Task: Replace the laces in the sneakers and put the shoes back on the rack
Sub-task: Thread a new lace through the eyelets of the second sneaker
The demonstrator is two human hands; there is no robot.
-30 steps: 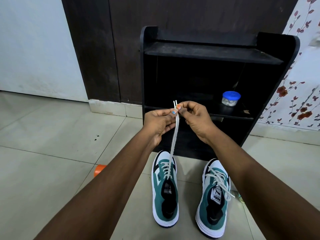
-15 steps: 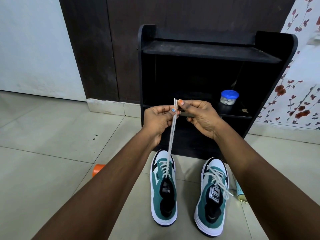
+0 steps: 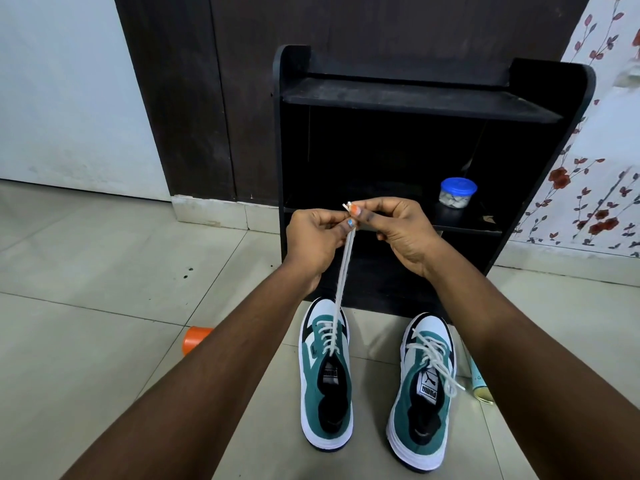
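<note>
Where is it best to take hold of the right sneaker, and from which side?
Probably at the heel collar of the right sneaker, from above and behind: its opening faces up, the heel points toward the person, and loose laces cover the front.

Home interior, likely an entryway: tiled floor (image 3: 86,271), dark wooden door (image 3: 214,98), floral wallpaper (image 3: 602,188), and a black shoe rack (image 3: 415,102) (sneakers (image 3: 327,382) before it).

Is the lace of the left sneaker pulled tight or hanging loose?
Pulled tight: the lace runs straight from the left sneaker up to both hands' pinching fingers.
</note>
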